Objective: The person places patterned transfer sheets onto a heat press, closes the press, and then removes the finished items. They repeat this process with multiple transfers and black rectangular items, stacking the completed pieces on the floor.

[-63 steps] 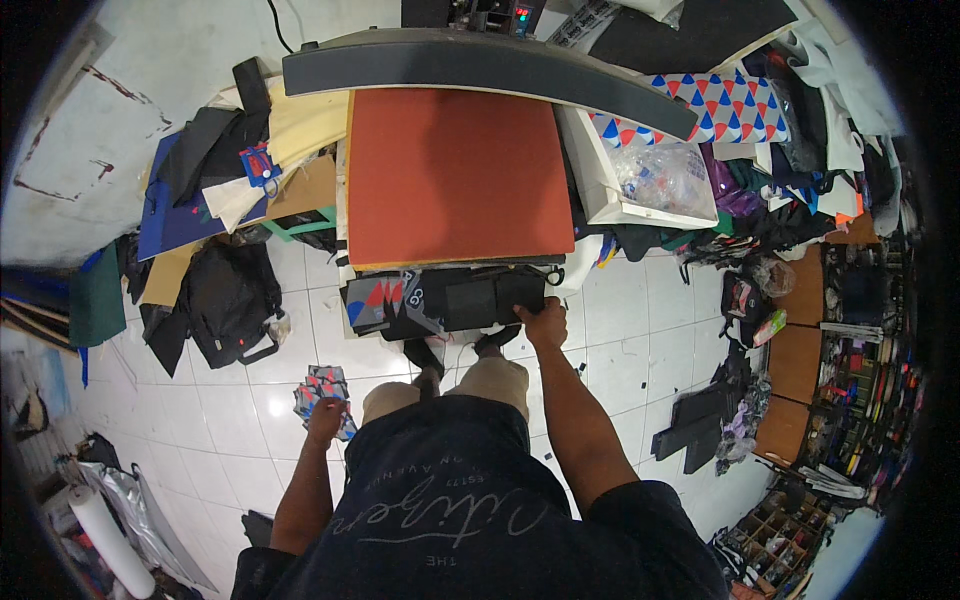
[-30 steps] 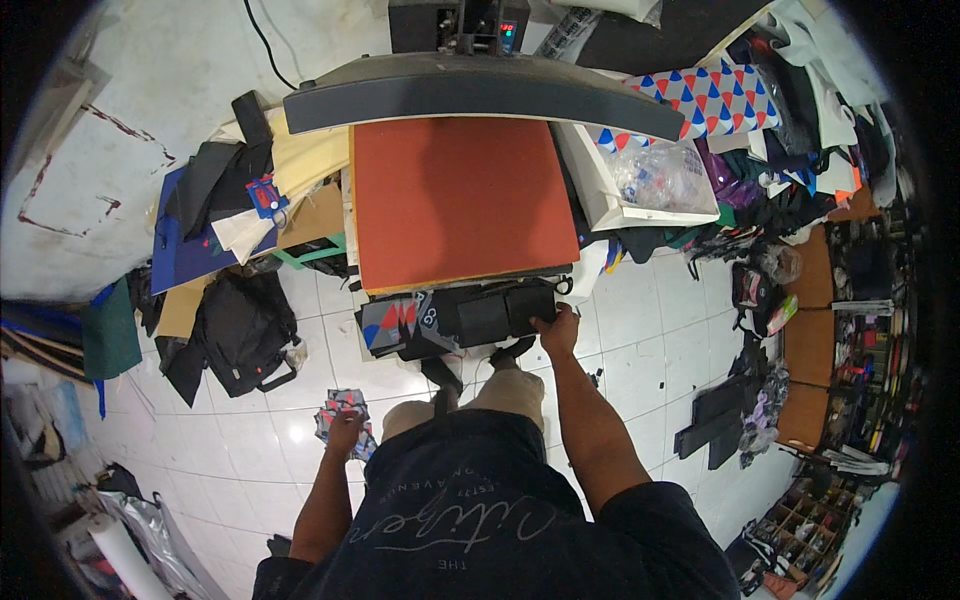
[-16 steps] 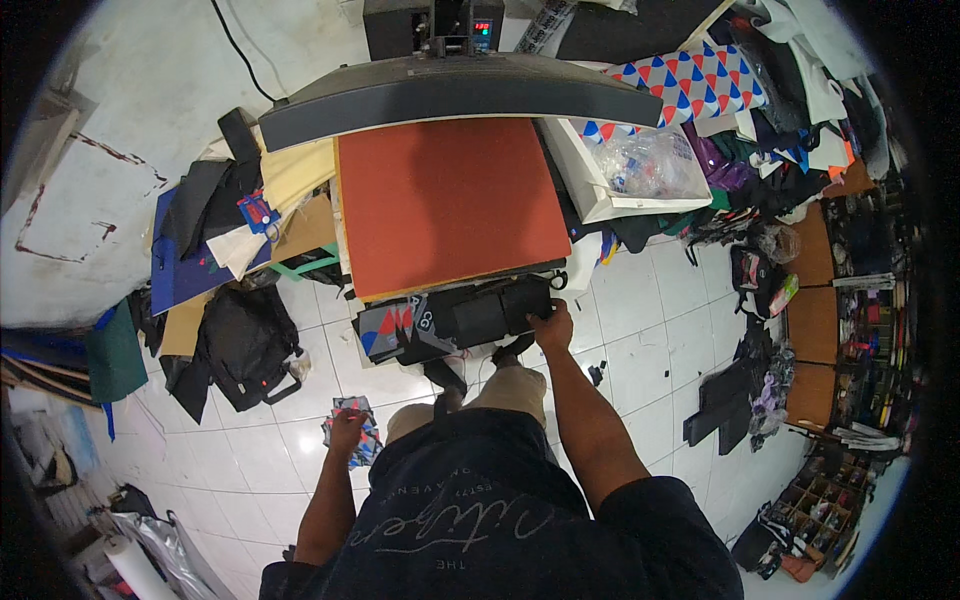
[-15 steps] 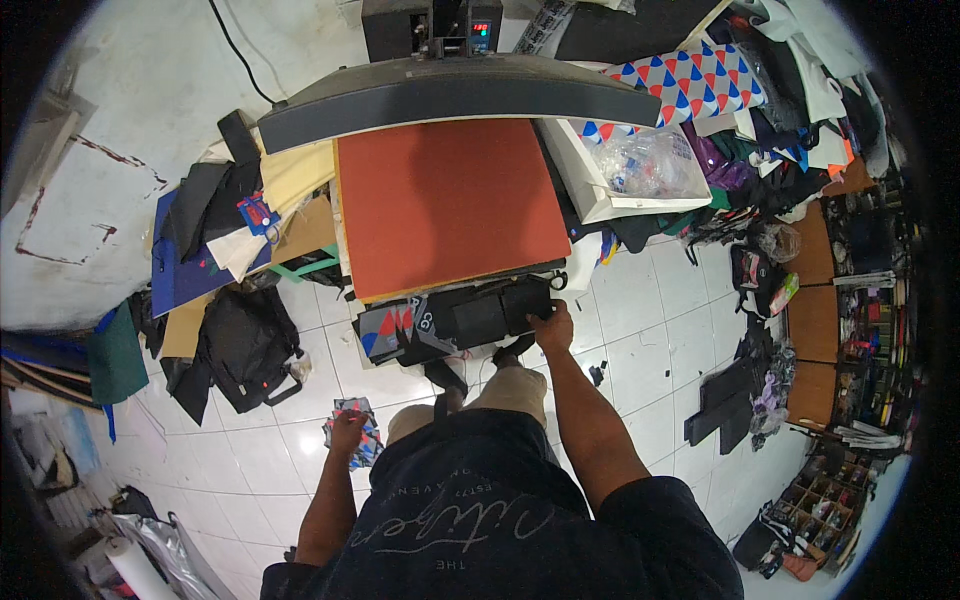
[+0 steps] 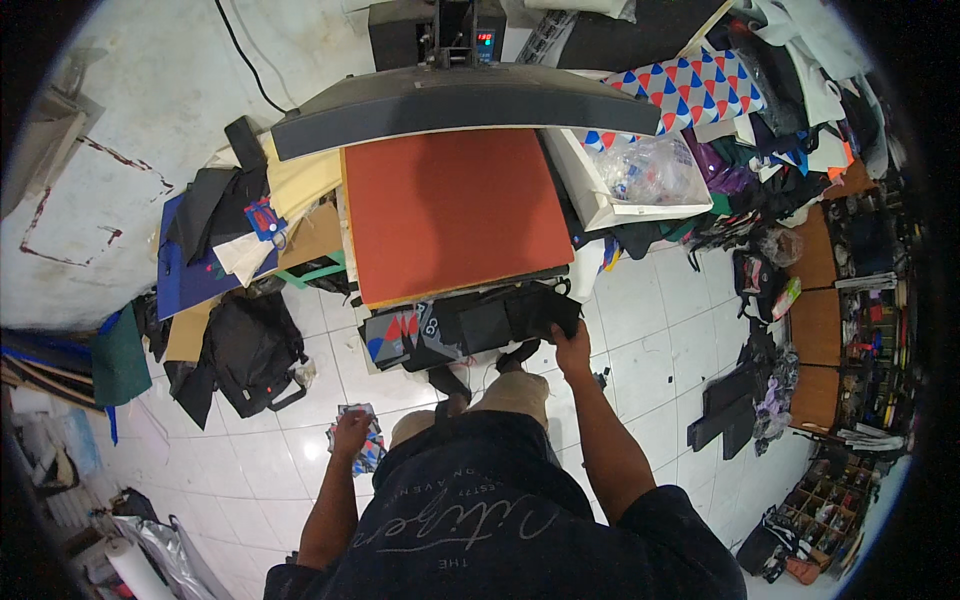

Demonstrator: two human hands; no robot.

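Observation:
My left hand (image 5: pixel 350 432) is closed on a small stack of patterned pieces (image 5: pixel 371 452) in red, blue and grey, held low beside my left leg. On the right, my right hand (image 5: pixel 573 352) grips the corner of a black fabric piece (image 5: pixel 545 308), fingers partly hidden. That piece lies at the right end of a row of black pieces (image 5: pixel 484 324), along the front edge of a heat press. A printed piece (image 5: pixel 410 335) with grey, red and blue shapes lies at the row's left end. Behind them is the press's reddish-brown pad (image 5: pixel 455 215).
The raised upper plate (image 5: pixel 465 105) of the press hangs over the pad's far edge. To its right stands a white box (image 5: pixel 650 205) with clear plastic bags. A black backpack (image 5: pixel 250 350) sits on the floor at left. Black scraps (image 5: pixel 728 405) lie on the tiles at right.
My right hand has moved slightly right and toward me, pulling the black piece's corner along, so it sticks out more. My left hand still holds the patterned pieces.

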